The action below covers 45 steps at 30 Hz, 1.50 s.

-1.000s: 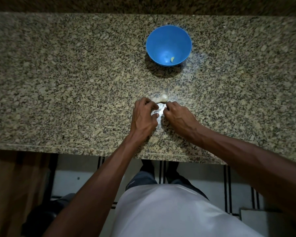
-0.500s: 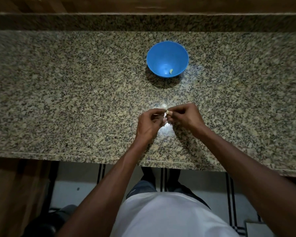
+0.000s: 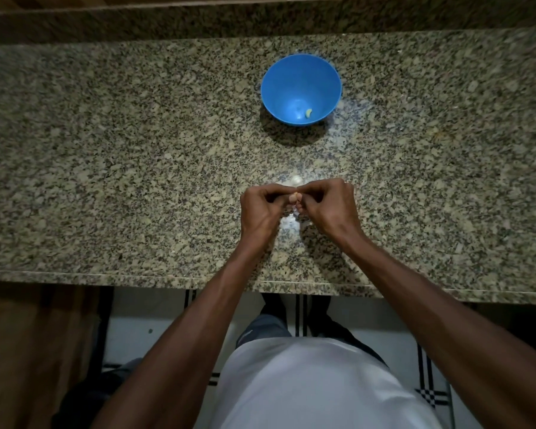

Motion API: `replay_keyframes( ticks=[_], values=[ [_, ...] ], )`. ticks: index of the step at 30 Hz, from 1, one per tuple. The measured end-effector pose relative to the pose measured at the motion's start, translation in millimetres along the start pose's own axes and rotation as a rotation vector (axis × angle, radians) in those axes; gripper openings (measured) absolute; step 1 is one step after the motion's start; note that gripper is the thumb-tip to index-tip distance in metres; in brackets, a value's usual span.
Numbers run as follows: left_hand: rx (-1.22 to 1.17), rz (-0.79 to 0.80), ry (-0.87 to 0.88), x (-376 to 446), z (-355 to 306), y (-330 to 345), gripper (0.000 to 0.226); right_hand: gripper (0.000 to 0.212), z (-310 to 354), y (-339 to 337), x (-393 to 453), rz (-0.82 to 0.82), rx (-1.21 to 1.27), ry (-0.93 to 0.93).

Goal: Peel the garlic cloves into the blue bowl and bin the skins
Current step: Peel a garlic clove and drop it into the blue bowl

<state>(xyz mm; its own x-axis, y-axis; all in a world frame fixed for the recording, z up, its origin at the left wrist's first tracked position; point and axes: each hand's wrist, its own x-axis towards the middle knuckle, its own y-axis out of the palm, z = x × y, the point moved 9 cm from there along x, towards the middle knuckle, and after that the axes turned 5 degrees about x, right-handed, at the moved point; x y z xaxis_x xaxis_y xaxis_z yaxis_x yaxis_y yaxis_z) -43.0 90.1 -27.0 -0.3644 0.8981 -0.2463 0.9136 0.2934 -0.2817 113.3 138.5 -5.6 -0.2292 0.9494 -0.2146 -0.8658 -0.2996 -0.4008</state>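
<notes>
1. The left hand (image 3: 262, 212) and the right hand (image 3: 328, 207) meet knuckle to knuckle above the speckled granite surface (image 3: 106, 168), close to its near edge.
2. The fingers (image 3: 276, 193) of the left hand are curled in and pressed together on a small garlic clove (image 3: 292, 198), of which only a pale pinkish bit shows in the gap between the two hands.
3. The right hand's fingers are curled the same way and pinch the clove from the other side; the tips of both hands touch at the clove.
4. Just beyond the fingers, on the surface, lies a small whitish piece of garlic (image 3: 296, 180); whether it is a clove or loose skin cannot be told.
5. Just below the fingers, between the wrists, pale scraps (image 3: 292, 216) rest on the surface in a bright patch of glare; they look like skin, but the glare blurs them.
6. Well beyond the fingers and slightly to the right stands the blue bowl (image 3: 279, 88), upright, apart from both hands.
7. Inside the bowl, at the bottom toward its right side, sits one peeled clove (image 3: 308, 112), yellowish and curved.
8. Nearer than the fingers, past the edge of the surface, the person's white shirt (image 3: 316, 388) and a tiled floor (image 3: 155, 326) with dark stripes show.
</notes>
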Motion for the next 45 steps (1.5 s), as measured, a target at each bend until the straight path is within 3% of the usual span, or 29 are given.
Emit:
replay_keyframes(
  ticks=[5, 7, 15, 20, 25, 29, 32, 36, 40, 45],
  values=[
    [-0.042, -0.014, -0.059, -6, 13, -2, 0.020, 0.022, 9, 16, -10, 0.044, -0.149, -0.149],
    [-0.083, -0.009, -0.114, -8, 18, 0, 0.021, 0.021, 3, 12, -7, 0.046, -0.106, -0.123],
    [-0.186, 0.004, -0.163, -7, 8, 7, 0.019, 0.027, -42, 1, -5, 0.050, 0.590, 0.277],
    [-0.181, 0.083, -0.114, -9, 3, 12, 0.019, 0.017, -39, -6, -2, 0.033, 0.505, 0.217],
    [0.147, 0.093, 0.020, -2, -4, 11, 0.018, 0.013, -29, -15, 2, 0.031, 0.241, 0.117],
    [0.311, 0.099, 0.112, 0, -13, 12, 0.014, 0.010, -27, -16, 1, 0.023, 0.203, 0.096],
    [0.339, 0.083, 0.089, 2, -14, 10, 0.015, 0.013, -21, -13, -1, 0.019, 0.179, 0.069],
    [0.375, 0.112, 0.023, 5, -8, 13, 0.013, 0.015, -27, -8, -1, 0.027, 0.246, 0.106],
    [0.377, 0.153, -0.018, 1, -5, 24, 0.006, 0.016, -40, 0, -4, 0.065, 0.481, 0.220],
    [0.271, 0.210, -0.093, -6, 6, 32, 0.017, 0.029, -42, 4, -12, 0.130, 0.617, 0.269]
  ],
)
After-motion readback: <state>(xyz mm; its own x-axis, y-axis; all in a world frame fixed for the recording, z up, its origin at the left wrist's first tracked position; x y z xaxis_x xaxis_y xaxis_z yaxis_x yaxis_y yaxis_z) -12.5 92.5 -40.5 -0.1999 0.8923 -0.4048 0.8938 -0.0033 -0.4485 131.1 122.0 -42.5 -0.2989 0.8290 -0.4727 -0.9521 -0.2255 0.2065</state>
